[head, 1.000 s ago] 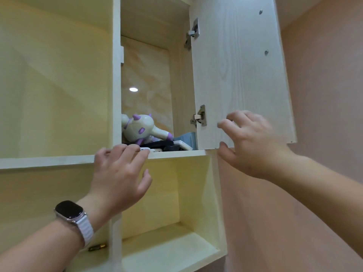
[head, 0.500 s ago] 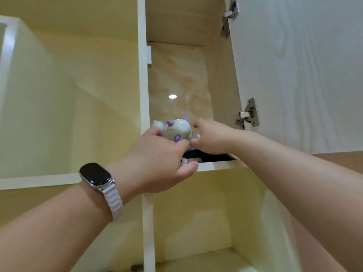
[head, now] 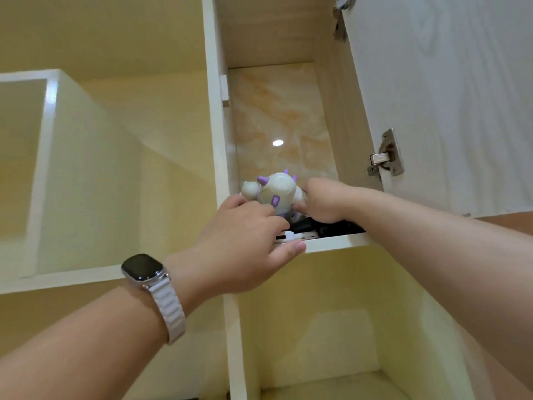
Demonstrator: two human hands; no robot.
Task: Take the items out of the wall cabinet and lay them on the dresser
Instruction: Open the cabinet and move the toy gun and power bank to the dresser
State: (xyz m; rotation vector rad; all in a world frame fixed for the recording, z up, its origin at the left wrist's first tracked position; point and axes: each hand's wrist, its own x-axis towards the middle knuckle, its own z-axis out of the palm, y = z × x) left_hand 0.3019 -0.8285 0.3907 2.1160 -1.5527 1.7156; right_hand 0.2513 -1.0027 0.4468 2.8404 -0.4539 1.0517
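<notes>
A white toy figure with purple horns and patches (head: 275,192) stands in the open wall cabinet compartment, on its shelf (head: 331,242). My left hand (head: 245,243), with a watch on the wrist, reaches up and touches the toy's lower left side, thumb under the shelf edge. My right hand (head: 323,202) holds the toy's right side from inside the compartment. Beneath the toy lie dark and white flat items (head: 311,230), mostly hidden. The dresser is out of view.
The cabinet door (head: 447,96) hangs open to the right, with hinges on its inner edge. Open cream cubbies lie left and below the compartment. A vertical divider (head: 215,111) borders the compartment's left side.
Both hands rose from the shelf front and the door into the compartment and closed around the toy. The view tilted further up and nearer to the cabinet.
</notes>
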